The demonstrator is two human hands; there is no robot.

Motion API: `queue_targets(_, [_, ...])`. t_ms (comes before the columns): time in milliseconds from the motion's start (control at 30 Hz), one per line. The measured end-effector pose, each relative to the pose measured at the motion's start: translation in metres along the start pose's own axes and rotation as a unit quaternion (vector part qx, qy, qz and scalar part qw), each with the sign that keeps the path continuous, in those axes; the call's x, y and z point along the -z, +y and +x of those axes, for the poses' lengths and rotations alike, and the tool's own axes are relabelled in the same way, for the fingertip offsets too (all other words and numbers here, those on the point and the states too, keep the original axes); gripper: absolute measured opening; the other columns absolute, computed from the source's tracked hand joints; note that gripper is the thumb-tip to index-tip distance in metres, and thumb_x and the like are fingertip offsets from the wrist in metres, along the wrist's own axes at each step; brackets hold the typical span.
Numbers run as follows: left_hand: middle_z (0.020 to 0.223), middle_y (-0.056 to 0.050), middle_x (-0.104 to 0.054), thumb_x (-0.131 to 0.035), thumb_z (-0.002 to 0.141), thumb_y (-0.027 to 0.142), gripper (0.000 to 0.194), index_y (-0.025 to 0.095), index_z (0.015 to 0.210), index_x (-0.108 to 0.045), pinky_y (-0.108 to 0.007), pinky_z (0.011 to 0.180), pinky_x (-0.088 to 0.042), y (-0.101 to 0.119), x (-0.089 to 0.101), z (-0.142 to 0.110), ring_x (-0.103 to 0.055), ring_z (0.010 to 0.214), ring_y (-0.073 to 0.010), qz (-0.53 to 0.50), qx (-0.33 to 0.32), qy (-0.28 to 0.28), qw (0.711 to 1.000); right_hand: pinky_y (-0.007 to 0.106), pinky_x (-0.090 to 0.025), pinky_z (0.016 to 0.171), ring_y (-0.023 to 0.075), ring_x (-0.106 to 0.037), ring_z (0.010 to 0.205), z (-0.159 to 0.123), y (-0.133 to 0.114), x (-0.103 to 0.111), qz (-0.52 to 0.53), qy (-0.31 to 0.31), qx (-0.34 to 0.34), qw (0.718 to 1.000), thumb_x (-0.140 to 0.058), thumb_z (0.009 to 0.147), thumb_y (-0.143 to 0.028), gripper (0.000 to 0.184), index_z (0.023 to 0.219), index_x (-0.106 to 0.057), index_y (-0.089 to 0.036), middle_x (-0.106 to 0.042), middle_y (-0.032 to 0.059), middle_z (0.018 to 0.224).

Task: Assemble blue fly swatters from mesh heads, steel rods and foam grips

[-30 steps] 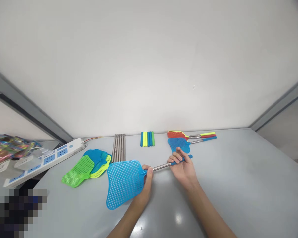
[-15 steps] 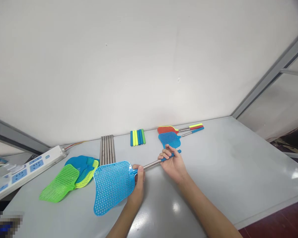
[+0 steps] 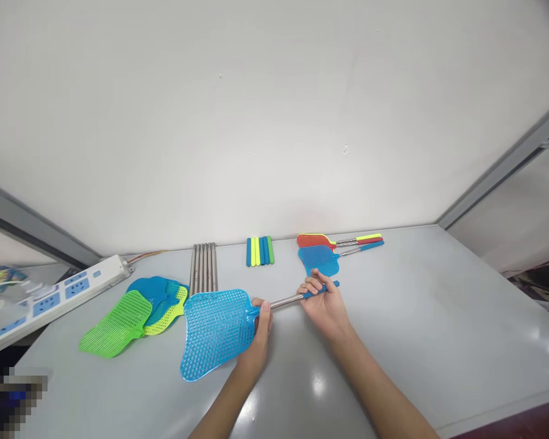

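A blue fly swatter [image 3: 219, 332] with a metal rod and a blue grip is held across both hands above the grey table. My left hand [image 3: 259, 329] is closed around its neck, where the mesh head joins the rod. At the other end, my right hand [image 3: 324, 305] wraps its fingers about the blue grip [image 3: 321, 289], whose tip sticks out past them. Just behind my right hand lie assembled fly swatters, a blue one [image 3: 319, 259] in front of a red one [image 3: 315, 242] and a yellow-edged one.
Loose swatter heads, green [image 3: 119, 323], blue [image 3: 150, 289] and yellow [image 3: 167, 317], overlap at the left. Several metal rods [image 3: 204, 268] and coloured grips [image 3: 260, 251] lie in rows near the wall. A white power strip [image 3: 85, 286] runs along the left edge.
The camera view has shifted slightly, so the table's things appear a little further right. Both hands keep their hold on the blue fly swatter, with little other movement.
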State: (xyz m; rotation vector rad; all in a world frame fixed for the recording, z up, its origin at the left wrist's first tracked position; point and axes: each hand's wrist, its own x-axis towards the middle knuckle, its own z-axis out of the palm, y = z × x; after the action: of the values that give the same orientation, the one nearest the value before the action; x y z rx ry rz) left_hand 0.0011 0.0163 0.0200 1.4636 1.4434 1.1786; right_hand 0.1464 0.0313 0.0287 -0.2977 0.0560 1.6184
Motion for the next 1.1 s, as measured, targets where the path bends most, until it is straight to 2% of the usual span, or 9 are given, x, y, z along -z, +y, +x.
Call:
queue_targets(100, [0.05,0.006,-0.032,-0.038,0.08,0.038,0.031,0.02,0.056,-0.033,-0.023,0.052,-0.03,0.002,0.001,0.0,-0.034,0.047,-0.01,-0.009,-0.016,-0.014,1.0,0.02,-0.039,0.054,0.0046,-0.038,0.045,0.0,0.0,0.001,0.006,-0.001,-0.006,1.0,-0.047,0.075,-0.017,0.003,0.075,-0.049,-0.018,-0.034,-0.0082,0.05])
queue_targets(467, [0.047,0.006,-0.03,-0.038,0.081,0.036,0.036,0.019,0.05,-0.031,-0.023,0.049,-0.026,0.009,0.001,0.001,-0.03,0.045,-0.0094,-0.017,0.006,-0.019,1.0,0.019,-0.039,0.054,0.0047,-0.037,0.045,0.002,-0.002,0.003,0.022,-0.001,-0.015,1.0,-0.048,0.075,-0.017,0.002,0.075,-0.05,-0.018,-0.035,-0.0077,0.05])
queue_targets(833, [0.05,0.005,-0.033,-0.04,0.08,0.037,0.035,0.019,0.05,-0.033,-0.024,0.054,-0.028,0.002,0.002,0.002,-0.034,0.048,-0.0103,-0.033,0.014,-0.021,0.999,0.021,-0.038,0.053,0.0052,-0.037,0.044,0.003,-0.001,0.004,0.013,0.011,-0.006,1.0,-0.049,0.074,-0.017,0.002,0.073,-0.05,-0.019,-0.036,-0.0076,0.05])
queue_targets(1100, [0.047,0.005,-0.035,-0.044,0.077,0.038,0.033,0.019,0.052,-0.036,-0.023,0.052,-0.028,-0.003,0.001,0.005,-0.035,0.046,-0.0095,-0.058,0.027,-0.021,0.998,0.022,-0.039,0.055,0.0051,-0.037,0.044,0.003,-0.001,0.005,-0.045,0.026,0.012,0.999,-0.049,0.074,-0.018,0.003,0.072,-0.05,-0.019,-0.034,-0.0078,0.051])
